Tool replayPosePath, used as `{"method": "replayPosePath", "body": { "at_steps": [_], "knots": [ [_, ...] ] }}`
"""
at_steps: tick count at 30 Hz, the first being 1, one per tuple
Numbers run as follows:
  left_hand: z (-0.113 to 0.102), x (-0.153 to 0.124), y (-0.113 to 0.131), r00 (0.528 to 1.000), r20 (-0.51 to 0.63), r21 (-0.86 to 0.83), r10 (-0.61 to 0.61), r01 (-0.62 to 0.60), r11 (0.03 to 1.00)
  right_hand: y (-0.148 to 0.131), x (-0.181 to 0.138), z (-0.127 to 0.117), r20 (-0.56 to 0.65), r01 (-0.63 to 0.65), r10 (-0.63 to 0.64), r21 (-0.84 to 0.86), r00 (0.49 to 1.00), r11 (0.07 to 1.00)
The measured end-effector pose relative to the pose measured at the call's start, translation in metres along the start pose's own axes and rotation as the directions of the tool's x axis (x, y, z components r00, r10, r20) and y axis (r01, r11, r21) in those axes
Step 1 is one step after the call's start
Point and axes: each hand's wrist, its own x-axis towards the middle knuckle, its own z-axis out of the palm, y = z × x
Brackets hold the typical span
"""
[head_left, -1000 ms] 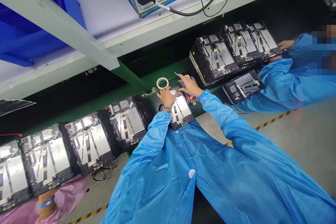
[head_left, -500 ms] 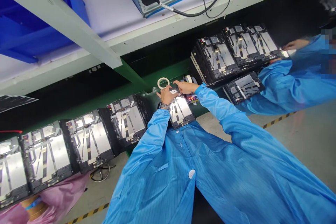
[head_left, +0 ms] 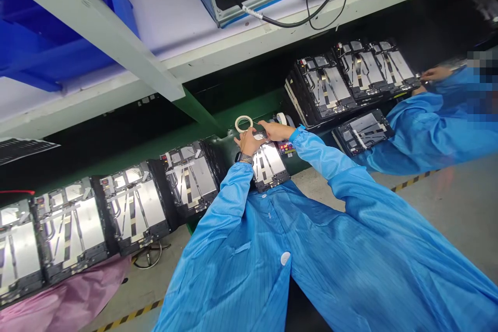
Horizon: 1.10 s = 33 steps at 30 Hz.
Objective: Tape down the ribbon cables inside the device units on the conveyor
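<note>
as hands (head_left: 262, 137) touch a panel (head_left: 268, 163) — tape roll (head_left: 244, 123), above

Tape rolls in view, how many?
2. One white roll sits just beyond the left hand; a second roll sits past the right hand, partly hidden. Others may be out of sight.

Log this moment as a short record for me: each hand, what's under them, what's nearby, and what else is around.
Left hand: left hand, watch on wrist, fingers at a white tape roll; grip unclear.
Right hand: right hand, fingers extended toward the left hand.
Under hands: metal-backed panel with ribbon strips.
Nearby: second tape roll; small circuit board with red lights.
Rest: row of panels leftward; stacked panels rightward; co-worker's hand, blue sleeve.
</note>
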Motion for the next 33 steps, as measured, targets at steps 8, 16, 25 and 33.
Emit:
{"method": "replayPosePath", "body": {
  "at_steps": [8, 16, 25, 33],
  "knots": [
    [-0.001, 0.000, 0.001, 1.000, 0.004, 0.014, -0.001, 0.001, 1.000, -0.007, -0.003, 0.007, -0.045, -0.051, 0.047, -0.090, 0.998, 0.995],
    [-0.002, -0.001, 0.001, 1.000, 0.005, 0.015, 0.005, -0.005, 1.000, -0.007, -0.005, 0.006, -0.053, -0.063, 0.057, -0.120, 0.997, 0.991],
    [-0.001, -0.001, -0.001, 1.000, 0.004, 0.012, 0.003, -0.003, 1.000, -0.010, -0.002, 0.006, -0.039, -0.101, 0.097, -0.118, 0.994, 0.988],
    [0.004, 0.002, -0.004, 1.000, -0.013, 0.004, 0.015, -0.015, 1.000, -0.015, -0.003, 0.007, -0.033, -0.125, 0.122, -0.134, 0.992, 0.983]
  ]
}}
